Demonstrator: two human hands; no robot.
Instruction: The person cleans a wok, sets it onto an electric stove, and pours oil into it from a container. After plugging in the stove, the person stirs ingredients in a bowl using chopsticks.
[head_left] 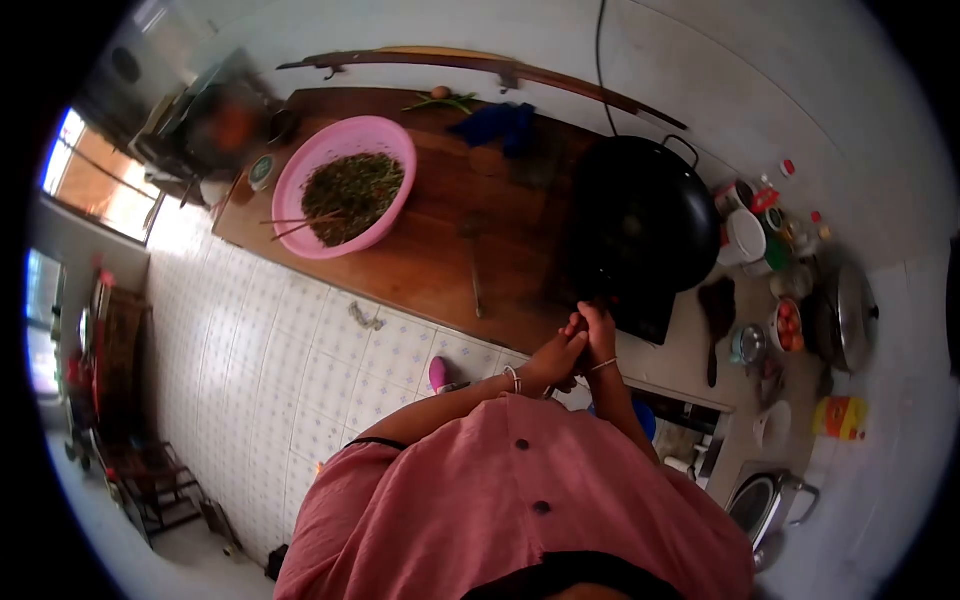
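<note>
My left hand (555, 361) and my right hand (597, 332) touch each other in front of my body, at the counter's front edge. The fingers of both are bent and pressed together, and whether anything small lies between them is hidden. Just beyond them a large black wok (640, 215) sits on a dark cooktop (645, 318). A metal ladle (475, 270) lies on the wooden counter (430, 270) to the left. Farther left stands a pink basin (400, 160) of chopped greens (350, 195), with chopsticks (300, 222) resting in it.
A blue cloth (500, 128) lies near the wall. Right of the wok are bottles, jars, a dark spatula (716, 315), a bowl of red items (788, 325), a large lid (850, 318) and a yellow bottle (840, 418). The sink (757, 505) is at lower right.
</note>
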